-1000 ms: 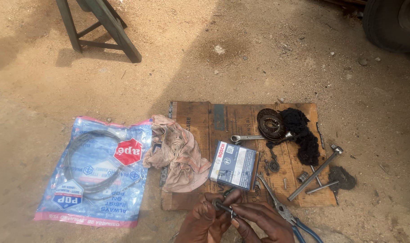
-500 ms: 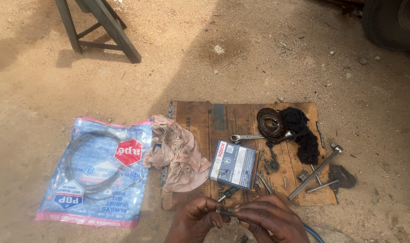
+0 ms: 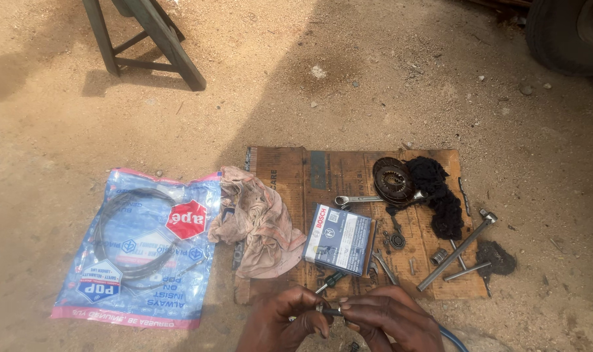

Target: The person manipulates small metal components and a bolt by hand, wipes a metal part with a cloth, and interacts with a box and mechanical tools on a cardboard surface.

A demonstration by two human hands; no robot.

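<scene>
Pinching a small metal part (image 3: 328,311) between both my hands, left hand (image 3: 280,322) and right hand (image 3: 388,319) fingertips closed on it, just below the cardboard sheet (image 3: 296,173); grey box (image 3: 340,239), rag (image 3: 260,221), wrench (image 3: 356,200) lie on that cardboard.

Item count, ahead of the hands
Two hands (image 3: 270,322) (image 3: 391,319); one box (image 3: 339,239); one rag (image 3: 260,221); one plastic packet (image 3: 140,248); one spanner (image 3: 356,200).

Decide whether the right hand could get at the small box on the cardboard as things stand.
Probably yes: the box lies uncovered just ahead of the right hand, though its fingers hold a small part.
</scene>
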